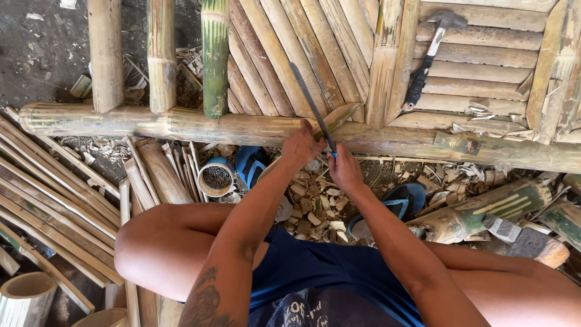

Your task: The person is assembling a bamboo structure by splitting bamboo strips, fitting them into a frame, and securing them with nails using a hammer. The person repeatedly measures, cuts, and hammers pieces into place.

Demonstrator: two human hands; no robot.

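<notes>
Head view, blade: I see a long thin dark metal blade [312,104], its long axis slanting from the hands up and to the left across the slats, tip pointing away from me.
Right hand: my right hand [345,169] is closed around the blade's lower end, just under the pole.
Left hand: my left hand [301,147] is curled, pressing a small split bamboo piece [336,115] against the long horizontal bamboo pole [242,126]; blade and piece touch.
Around: a black-handled claw hammer [426,62] lies on the flat bamboo slat panel [484,72], well apart on the right; a tin of nails [216,177] stands near my left knee.
In the way: a green upright bamboo pole [215,57] meets the horizontal pole left of the blade.
Edges and room: bamboo chips [315,209] and loose bamboo strips [54,181] crowd the ground below; open slats lie beyond the tip.
</notes>
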